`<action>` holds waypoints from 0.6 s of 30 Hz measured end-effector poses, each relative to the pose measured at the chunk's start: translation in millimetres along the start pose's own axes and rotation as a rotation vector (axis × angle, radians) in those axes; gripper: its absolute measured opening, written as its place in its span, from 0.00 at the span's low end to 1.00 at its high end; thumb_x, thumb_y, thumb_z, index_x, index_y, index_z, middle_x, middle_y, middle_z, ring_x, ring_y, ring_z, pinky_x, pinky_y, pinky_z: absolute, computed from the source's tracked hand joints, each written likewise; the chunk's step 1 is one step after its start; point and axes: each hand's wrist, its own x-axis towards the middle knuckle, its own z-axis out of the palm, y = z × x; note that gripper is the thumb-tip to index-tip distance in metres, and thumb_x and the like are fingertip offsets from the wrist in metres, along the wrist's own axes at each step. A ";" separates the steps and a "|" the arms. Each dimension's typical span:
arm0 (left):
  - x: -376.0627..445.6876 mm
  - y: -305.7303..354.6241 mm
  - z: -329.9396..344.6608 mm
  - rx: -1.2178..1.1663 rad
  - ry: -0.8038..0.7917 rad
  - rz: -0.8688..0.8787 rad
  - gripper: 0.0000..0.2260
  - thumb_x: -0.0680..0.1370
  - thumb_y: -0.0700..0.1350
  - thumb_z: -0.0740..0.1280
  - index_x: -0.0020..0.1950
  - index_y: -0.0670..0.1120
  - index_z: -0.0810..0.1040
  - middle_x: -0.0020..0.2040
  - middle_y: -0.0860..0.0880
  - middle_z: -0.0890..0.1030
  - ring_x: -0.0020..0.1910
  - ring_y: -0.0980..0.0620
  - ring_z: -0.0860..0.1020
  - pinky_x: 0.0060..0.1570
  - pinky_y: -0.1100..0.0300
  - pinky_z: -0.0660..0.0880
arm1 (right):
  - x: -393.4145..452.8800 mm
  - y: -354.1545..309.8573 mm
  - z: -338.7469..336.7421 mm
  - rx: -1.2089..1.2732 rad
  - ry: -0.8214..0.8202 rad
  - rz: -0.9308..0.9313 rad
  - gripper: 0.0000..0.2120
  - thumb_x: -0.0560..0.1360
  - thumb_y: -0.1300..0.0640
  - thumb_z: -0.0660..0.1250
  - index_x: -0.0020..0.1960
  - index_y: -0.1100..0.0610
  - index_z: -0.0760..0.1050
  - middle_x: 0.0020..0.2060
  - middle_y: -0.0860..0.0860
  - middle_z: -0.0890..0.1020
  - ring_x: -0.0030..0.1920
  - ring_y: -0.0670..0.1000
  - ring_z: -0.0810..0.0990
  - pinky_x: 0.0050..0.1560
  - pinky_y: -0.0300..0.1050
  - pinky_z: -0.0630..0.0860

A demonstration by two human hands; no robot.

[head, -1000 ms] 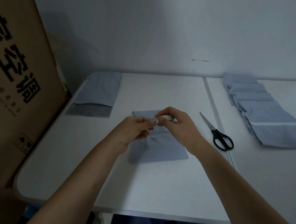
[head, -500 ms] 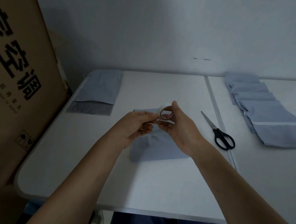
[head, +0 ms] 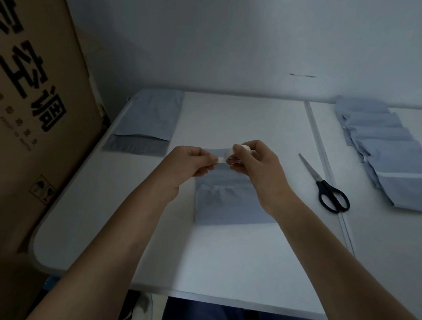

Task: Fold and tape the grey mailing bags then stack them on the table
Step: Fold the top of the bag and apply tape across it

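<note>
A large brown cardboard box (head: 26, 112) with black printed characters stands upright against the left edge of the white table (head: 223, 255). A second white table surface (head: 386, 247) adjoins on the right, with a seam running between the two.

On the right surface, a row of folded grey mailing bags (head: 390, 157) lies overlapped, running from the far wall toward the near side. An unfolded grey mailing bag (head: 150, 115) lies flat at the far left corner of the main table, its darker flap end facing the person.

One folded grey bag (head: 224, 200) lies flat at the centre of the table, directly below both hands. Black-handled scissors (head: 323, 185) lie to its right, blades pointing away, beside the seam.

The right hand (head: 259, 168) grips a small tape roll (head: 235, 157) above the far edge of the centre bag, fingers curled around it. The left hand (head: 189, 163) pinches the free tape end (head: 220, 159) between thumb and fingertips, just beside the roll. A short strip spans the two hands.
</note>
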 end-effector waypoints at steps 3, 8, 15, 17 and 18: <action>-0.8 -5.7 -7.4 0.023 0.025 -0.004 0.04 0.75 0.42 0.71 0.40 0.43 0.81 0.34 0.51 0.81 0.32 0.60 0.75 0.40 0.68 0.74 | 0.8 7.9 -1.9 -0.143 0.014 -0.015 0.10 0.75 0.53 0.69 0.48 0.60 0.77 0.38 0.49 0.84 0.42 0.48 0.84 0.54 0.53 0.80; -1.5 -19.6 -17.0 0.087 0.039 -0.016 0.05 0.75 0.44 0.71 0.42 0.44 0.83 0.35 0.52 0.82 0.32 0.61 0.75 0.40 0.68 0.75 | 3.1 19.0 -2.3 -0.331 0.012 -0.067 0.08 0.74 0.51 0.70 0.45 0.55 0.76 0.36 0.43 0.83 0.44 0.47 0.83 0.51 0.50 0.78; 1.3 -29.5 -19.0 0.145 0.051 -0.016 0.07 0.75 0.49 0.71 0.41 0.47 0.83 0.35 0.54 0.82 0.31 0.61 0.75 0.42 0.65 0.75 | 9.7 29.5 1.3 -0.162 0.000 0.044 0.18 0.82 0.45 0.55 0.46 0.54 0.77 0.38 0.46 0.80 0.39 0.41 0.77 0.47 0.41 0.73; 1.9 -31.0 -19.3 0.194 0.064 -0.002 0.07 0.75 0.50 0.70 0.42 0.48 0.84 0.36 0.55 0.83 0.31 0.62 0.75 0.41 0.66 0.75 | 10.8 33.2 2.2 -0.252 0.007 -0.034 0.15 0.82 0.47 0.57 0.44 0.56 0.75 0.37 0.46 0.79 0.39 0.43 0.77 0.46 0.43 0.72; 2.0 -33.0 -19.1 0.231 0.074 0.001 0.07 0.75 0.51 0.70 0.42 0.49 0.84 0.37 0.55 0.83 0.32 0.62 0.76 0.41 0.66 0.75 | 12.0 35.8 2.7 -0.292 0.015 -0.069 0.14 0.80 0.47 0.60 0.44 0.55 0.74 0.37 0.47 0.79 0.39 0.45 0.77 0.46 0.46 0.72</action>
